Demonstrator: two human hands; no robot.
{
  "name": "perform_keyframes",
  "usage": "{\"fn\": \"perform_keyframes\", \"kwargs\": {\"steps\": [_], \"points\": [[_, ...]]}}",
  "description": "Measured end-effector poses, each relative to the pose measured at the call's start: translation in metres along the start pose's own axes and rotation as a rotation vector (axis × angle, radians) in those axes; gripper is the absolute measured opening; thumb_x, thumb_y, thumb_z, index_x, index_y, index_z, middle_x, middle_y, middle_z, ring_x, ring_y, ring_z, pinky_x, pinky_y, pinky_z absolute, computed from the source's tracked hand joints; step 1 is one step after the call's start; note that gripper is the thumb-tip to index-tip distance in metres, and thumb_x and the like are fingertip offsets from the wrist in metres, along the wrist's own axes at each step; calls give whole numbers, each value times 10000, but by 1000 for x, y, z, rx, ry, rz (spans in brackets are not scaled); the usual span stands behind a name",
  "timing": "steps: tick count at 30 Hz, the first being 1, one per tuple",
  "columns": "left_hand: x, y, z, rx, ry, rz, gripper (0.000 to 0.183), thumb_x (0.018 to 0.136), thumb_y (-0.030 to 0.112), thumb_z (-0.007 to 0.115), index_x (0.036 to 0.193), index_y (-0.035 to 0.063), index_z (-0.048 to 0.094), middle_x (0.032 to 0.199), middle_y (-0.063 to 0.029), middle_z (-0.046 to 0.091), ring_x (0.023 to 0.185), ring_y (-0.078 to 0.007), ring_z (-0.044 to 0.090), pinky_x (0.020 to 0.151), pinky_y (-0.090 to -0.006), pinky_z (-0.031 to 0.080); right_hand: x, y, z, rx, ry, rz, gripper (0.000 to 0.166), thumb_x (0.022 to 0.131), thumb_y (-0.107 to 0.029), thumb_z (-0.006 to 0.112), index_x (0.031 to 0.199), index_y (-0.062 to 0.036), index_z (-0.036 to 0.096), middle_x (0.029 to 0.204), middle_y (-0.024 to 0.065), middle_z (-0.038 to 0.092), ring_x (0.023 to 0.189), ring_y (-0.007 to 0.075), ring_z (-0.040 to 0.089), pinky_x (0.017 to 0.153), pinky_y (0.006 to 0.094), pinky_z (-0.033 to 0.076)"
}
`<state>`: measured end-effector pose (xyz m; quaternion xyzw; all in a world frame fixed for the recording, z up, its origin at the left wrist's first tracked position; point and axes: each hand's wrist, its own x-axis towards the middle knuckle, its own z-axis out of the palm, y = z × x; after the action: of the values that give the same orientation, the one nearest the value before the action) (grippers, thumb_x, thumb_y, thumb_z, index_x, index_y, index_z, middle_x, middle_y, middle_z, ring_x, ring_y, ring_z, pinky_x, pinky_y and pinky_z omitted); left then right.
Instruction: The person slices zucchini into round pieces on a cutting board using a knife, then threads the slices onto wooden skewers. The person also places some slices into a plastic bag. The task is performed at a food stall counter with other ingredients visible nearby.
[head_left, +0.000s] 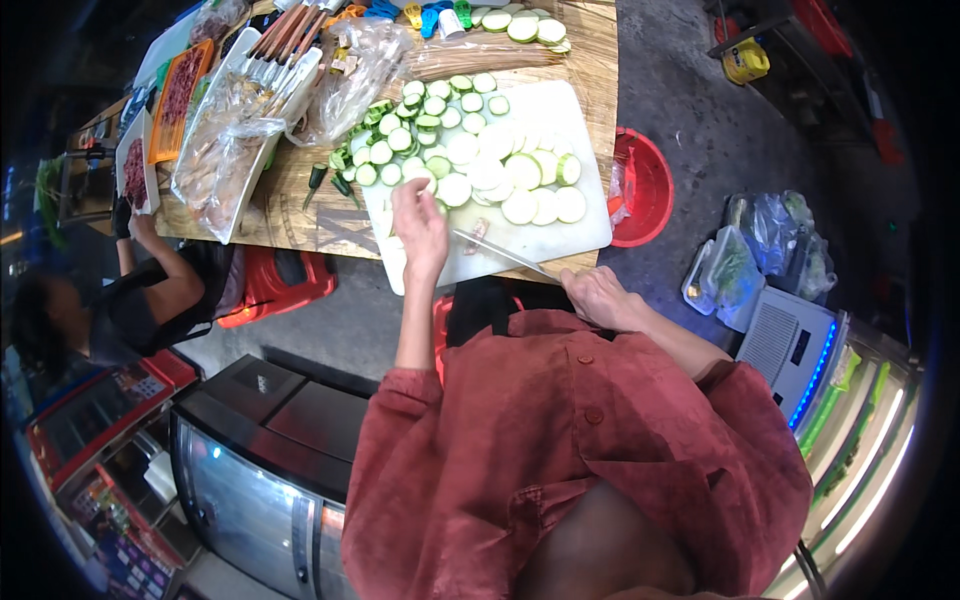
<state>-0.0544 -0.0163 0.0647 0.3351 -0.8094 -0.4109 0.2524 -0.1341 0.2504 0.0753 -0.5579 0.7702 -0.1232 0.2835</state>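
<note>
A white cutting board lies at an angle on the wooden table, its upper part covered with many round slices of zucchini. Over the board's left side is my left hand, palm partly turned up and fingers slightly curled, beside the slices; I see nothing held in it. My right hand, at the board's near edge, grips the handle of a knife, whose blade points up and left across the board. A small brownish piece lies by the blade. Cut-off dark green stem ends are left of the board.
On the wooden table are a white tray of bagged food, thin wooden skewers and an orange tray of red meat. A red basin stands right of the table. Another person works at the far left, near a red stool.
</note>
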Motion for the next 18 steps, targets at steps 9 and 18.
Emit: {"fn": "perform_keyframes", "kwargs": {"steps": [9, 18], "points": [[10, -8, 45, 320, -196, 244, 334, 792, 32, 519, 1125, 1, 506, 1067, -183, 481, 1021, -342, 433, 856, -435, 307, 3, -3, 9, 8, 51, -48, 122, 740, -47, 511, 810, 41, 464, 586, 187, 570, 563, 368, 596, 510, 444, 466], [3, -6, 35, 170, -13, 192, 329, 859, 67, 438, 1170, -42, 434, 1079, -215, 443, 1072, -364, 398, 943, -461, 282, 2, 19, 27, 35, 40, -68, 96, 782, -26, 491, 835, 34, 439, 576, 199, 538, 567, 405, 559, 524, 484, 421]]}}
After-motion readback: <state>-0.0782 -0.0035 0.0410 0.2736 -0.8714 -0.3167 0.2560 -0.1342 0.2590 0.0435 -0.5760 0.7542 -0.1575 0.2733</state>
